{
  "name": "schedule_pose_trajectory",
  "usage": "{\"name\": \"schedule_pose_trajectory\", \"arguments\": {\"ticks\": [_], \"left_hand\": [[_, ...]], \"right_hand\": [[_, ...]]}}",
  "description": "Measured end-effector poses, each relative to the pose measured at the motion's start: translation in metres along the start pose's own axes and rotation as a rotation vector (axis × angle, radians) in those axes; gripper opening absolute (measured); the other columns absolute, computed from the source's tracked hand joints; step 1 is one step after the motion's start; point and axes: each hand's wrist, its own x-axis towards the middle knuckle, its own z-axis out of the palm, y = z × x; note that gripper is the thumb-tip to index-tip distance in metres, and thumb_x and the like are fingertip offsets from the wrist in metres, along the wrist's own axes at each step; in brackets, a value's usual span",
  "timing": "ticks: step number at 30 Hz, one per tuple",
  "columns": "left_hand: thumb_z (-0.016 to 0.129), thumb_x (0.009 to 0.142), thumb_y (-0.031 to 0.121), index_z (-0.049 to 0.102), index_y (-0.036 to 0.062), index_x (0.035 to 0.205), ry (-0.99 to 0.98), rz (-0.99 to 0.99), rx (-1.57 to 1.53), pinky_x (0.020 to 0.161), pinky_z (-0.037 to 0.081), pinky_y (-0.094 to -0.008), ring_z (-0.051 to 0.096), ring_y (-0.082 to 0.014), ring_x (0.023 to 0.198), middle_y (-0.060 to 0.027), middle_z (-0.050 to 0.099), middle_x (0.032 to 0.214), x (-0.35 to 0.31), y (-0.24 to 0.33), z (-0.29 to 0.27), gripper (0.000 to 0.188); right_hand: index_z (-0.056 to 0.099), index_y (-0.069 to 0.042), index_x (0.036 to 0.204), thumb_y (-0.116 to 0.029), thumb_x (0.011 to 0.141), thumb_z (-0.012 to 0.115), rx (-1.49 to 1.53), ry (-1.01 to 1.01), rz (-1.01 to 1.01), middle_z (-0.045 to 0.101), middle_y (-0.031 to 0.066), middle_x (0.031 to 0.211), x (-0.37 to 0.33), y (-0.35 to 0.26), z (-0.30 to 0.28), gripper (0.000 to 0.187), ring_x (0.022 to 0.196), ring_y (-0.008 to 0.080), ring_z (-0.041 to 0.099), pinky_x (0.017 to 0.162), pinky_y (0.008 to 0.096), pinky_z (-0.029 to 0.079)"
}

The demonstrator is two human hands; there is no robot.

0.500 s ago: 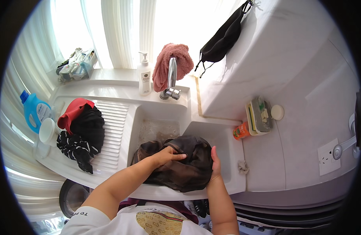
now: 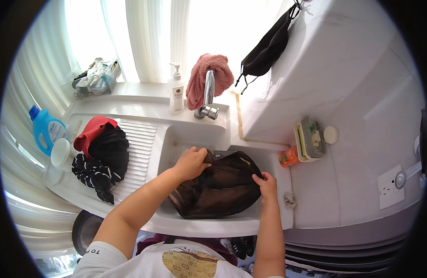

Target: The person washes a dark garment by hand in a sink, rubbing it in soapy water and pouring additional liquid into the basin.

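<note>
From where I stand at the sink, both bare hands are on the dark brown-black, sheer cloth garment [image 2: 218, 192], which spreads inside the basin of the glossy white sink [image 2: 199, 228], nearer the front rim than the tap. It lies to the right of the left hand [image 2: 193, 163] and toward the front rim, and to the left of the right hand [image 2: 267, 186], so it spans the space between the two. The left hand is closed on the cloth at its far left corner, just beside a small round metal button [image 2: 218, 156]; the right hand pinches the right edge, thumb on top and fingers tucked out of sight behind. Neither hand is nearer, since both touch it, though the left is closer to the button.

The garment's long axis runs roughly left to right along the front rim, tilted a little so that the right end sits farther from the wearer. Its banded edge, with the button and a small pale label [image 2: 245, 160], points toward the silver chrome tap [image 2: 208, 92] at the back; the loose body falls toward the front rim, and a striped fold [image 2: 175, 200] pokes toward the left wall, on the side of the white ribbed washboard [image 2: 141, 153]. Whether its underside rests on the basin floor I cannot tell.
</note>
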Motion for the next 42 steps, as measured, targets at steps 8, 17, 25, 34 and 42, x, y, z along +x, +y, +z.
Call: {"name": "schedule_pose_trajectory", "arguments": {"ticks": [8,17,25,34,42], "left_hand": [[0.068,0.082,0.026,0.053,0.0012,0.099,-0.116,-0.543,-0.952,0.074,0.047,-0.0347,0.061,-0.0223,0.09,-0.0098,0.063,0.096,0.005,-0.003,0.007,0.034],[0.067,0.081,0.024,0.062,0.0025,0.107,-0.369,-0.141,-0.532,0.082,0.046,-0.0335,0.061,-0.0245,0.089,-0.0094,0.063,0.099,-0.029,-0.054,0.03,0.034],[0.051,0.093,0.037,0.056,0.0067,0.11,-0.145,-0.821,-1.319,0.067,0.047,-0.0309,0.057,-0.0155,0.084,-0.0052,0.062,0.098,-0.017,-0.012,0.039,0.035],[0.059,0.085,0.05,0.061,0.0126,0.098,-0.345,-0.808,-1.371,0.063,0.042,-0.0269,0.053,-0.0119,0.079,-0.0016,0.059,0.093,-0.006,0.025,0.021,0.04],[0.069,0.077,0.044,0.053,-0.0019,0.117,-0.07,-0.551,-0.081,0.082,0.049,-0.0346,0.059,-0.0289,0.1,-0.0185,0.059,0.113,-0.055,-0.02,0.013,0.062]], "right_hand": [[0.065,0.002,0.087,-0.012,0.075,0.075,-0.472,0.109,-0.351,0.065,0.0033,0.076,0.02,-0.024,-0.007,0.022,0.066,0.0084,0.057,0.063,0.0234,0.046],[0.066,0.002,0.083,-0.014,0.071,0.077,-0.415,0.083,-0.394,0.066,0.0059,0.071,0.034,-0.029,-0.008,0.024,0.063,0.0111,0.059,0.061,0.0263,0.047],[0.067,0.0,0.083,-0.024,0.071,0.076,-0.558,0.111,-0.389,0.066,0.0091,0.07,0.04,-0.013,-0.011,0.028,0.063,0.017,0.061,0.064,0.0299,0.049],[0.067,-0.005,0.091,-0.033,0.074,0.073,-0.585,-0.241,-0.654,0.064,0.0132,0.092,-0.035,-0.013,0.091,0.033,0.093,0.0314,0.058,0.082,0.0382,0.046],[0.064,-0.003,0.083,-0.018,0.08,0.064,-0.849,0.408,-0.903,0.062,0.0137,0.084,-0.006,-0.014,0.066,0.015,0.089,0.0333,0.057,0.077,0.0409,0.046]]}}
